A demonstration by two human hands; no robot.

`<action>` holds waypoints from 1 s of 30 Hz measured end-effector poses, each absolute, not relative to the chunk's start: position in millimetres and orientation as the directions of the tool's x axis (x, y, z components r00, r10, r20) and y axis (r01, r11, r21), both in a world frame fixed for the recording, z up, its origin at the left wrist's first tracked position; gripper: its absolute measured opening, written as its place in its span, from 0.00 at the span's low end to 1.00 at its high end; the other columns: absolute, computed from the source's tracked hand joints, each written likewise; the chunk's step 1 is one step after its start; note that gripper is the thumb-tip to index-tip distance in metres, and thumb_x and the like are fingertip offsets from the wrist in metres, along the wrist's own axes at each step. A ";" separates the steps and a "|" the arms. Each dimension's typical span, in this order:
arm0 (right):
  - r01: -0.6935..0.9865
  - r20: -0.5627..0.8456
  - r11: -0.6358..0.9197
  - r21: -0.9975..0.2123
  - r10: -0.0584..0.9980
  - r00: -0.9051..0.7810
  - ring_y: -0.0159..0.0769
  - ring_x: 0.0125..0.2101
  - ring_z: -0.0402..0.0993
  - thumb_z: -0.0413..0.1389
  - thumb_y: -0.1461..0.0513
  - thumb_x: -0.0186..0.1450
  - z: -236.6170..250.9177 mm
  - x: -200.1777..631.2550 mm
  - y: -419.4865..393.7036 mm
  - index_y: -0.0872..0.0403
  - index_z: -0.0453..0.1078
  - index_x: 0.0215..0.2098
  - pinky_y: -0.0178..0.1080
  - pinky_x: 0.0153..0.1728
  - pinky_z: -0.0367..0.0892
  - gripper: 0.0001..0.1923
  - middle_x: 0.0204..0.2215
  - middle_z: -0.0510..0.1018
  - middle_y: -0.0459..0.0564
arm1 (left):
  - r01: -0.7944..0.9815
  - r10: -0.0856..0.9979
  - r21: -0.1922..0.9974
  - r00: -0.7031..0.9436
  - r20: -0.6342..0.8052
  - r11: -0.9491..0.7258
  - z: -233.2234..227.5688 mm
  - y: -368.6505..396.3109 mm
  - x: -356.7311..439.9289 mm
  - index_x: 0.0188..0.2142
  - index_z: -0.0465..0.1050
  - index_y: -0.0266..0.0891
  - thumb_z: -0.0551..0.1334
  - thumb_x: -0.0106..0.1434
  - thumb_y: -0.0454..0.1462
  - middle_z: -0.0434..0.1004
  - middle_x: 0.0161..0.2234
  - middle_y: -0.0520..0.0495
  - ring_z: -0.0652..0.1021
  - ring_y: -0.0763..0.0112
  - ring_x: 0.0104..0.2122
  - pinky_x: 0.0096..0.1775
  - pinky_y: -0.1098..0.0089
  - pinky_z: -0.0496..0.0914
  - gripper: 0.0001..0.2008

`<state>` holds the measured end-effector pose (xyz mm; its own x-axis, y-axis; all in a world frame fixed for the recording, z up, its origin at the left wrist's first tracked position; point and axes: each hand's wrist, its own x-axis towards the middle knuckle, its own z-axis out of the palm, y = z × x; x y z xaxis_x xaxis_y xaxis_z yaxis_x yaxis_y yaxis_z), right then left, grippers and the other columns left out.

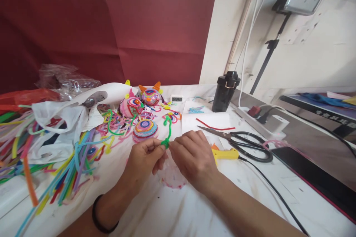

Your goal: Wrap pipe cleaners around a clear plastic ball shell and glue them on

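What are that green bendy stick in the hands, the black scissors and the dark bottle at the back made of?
The green stick looks like a fuzzy pipe cleaner, probably wire inside fibre: it holds its bends and has a soft outline. The scissors seem to have dull grey metal blades with glossy black handles, likely plastic. The dark bottle looks like smooth black plastic or coated metal; its sheen leaves that open.
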<state>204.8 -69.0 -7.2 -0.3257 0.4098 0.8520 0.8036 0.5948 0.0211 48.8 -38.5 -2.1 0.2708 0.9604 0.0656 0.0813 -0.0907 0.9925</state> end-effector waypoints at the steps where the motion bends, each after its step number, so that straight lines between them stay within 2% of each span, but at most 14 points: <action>1: 0.808 0.848 0.586 0.060 0.397 -0.351 0.37 0.27 0.63 0.48 0.68 0.69 -6.3 204.9 -69.5 0.55 0.69 0.30 0.42 0.28 0.51 0.12 0.23 0.74 0.49 | 0.085 0.960 0.992 0.271 0.066 -0.092 -2.2 -38.9 48.8 0.20 0.69 0.38 0.61 0.55 0.38 0.66 0.11 0.55 0.64 0.78 0.12 0.14 0.78 0.57 0.09; 6: 0.803 0.813 0.562 0.198 0.363 -0.455 0.38 0.27 0.60 0.47 0.69 0.69 -3.9 205.5 -71.1 0.56 0.67 0.25 0.43 0.28 0.50 0.16 0.21 0.70 0.50 | 0.091 0.949 0.990 0.308 0.072 -0.104 0.1 -41.6 49.1 0.20 0.68 0.38 0.61 0.55 0.37 0.66 0.12 0.55 0.64 0.78 0.12 0.15 0.77 0.57 0.09; 10: 0.813 0.795 0.541 0.215 0.386 -0.468 0.38 0.26 0.58 0.47 0.68 0.69 -2.1 205.7 -70.6 0.55 0.66 0.23 0.43 0.28 0.49 0.17 0.20 0.68 0.49 | 0.085 0.942 0.991 0.327 0.072 -0.105 1.8 -43.1 49.3 0.20 0.67 0.39 0.61 0.55 0.38 0.67 0.12 0.55 0.64 0.78 0.13 0.15 0.77 0.58 0.10; 16: 0.818 0.859 0.575 0.015 0.411 -0.305 0.35 0.25 0.60 0.49 0.68 0.68 -1.4 203.1 -68.9 0.55 0.66 0.24 0.41 0.28 0.52 0.14 0.20 0.70 0.47 | 0.035 0.938 0.997 0.341 0.057 -0.073 1.0 -43.2 48.4 0.21 0.69 0.38 0.60 0.57 0.38 0.67 0.12 0.55 0.65 0.79 0.13 0.15 0.78 0.57 0.10; 22: 0.757 0.862 0.645 -0.104 0.438 -0.255 0.36 0.27 0.66 0.52 0.68 0.65 -2.9 203.3 -68.7 0.56 0.67 0.26 0.42 0.31 0.54 0.09 0.22 0.74 0.48 | -0.018 0.927 1.000 0.375 0.022 -0.016 1.8 -42.3 49.0 0.21 0.68 0.37 0.60 0.56 0.39 0.65 0.12 0.57 0.63 0.81 0.12 0.14 0.79 0.55 0.10; 25: 0.733 0.857 0.655 -0.183 0.472 -0.208 0.35 0.27 0.67 0.53 0.69 0.64 -3.1 203.5 -69.4 0.56 0.66 0.26 0.42 0.32 0.54 0.09 0.22 0.73 0.47 | 0.051 0.936 0.996 0.347 0.056 -0.079 -0.7 -42.2 47.8 0.23 0.68 0.37 0.59 0.57 0.38 0.66 0.13 0.57 0.63 0.80 0.13 0.15 0.79 0.57 0.09; 30: 0.704 0.845 0.645 -0.296 0.521 -0.122 0.34 0.26 0.66 0.53 0.69 0.61 -2.9 200.9 -69.9 0.55 0.65 0.25 0.40 0.31 0.54 0.08 0.20 0.70 0.44 | 0.210 0.930 0.937 0.300 0.211 -0.281 -0.6 -45.0 46.6 0.29 0.71 0.37 0.59 0.57 0.38 0.66 0.15 0.58 0.66 0.79 0.15 0.18 0.78 0.59 0.06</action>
<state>200.9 -69.9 -2.9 -0.1222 0.5205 0.8451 0.7044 0.6453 -0.2956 46.6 -45.0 -0.6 0.3002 0.9302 0.2113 0.2100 -0.2806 0.9366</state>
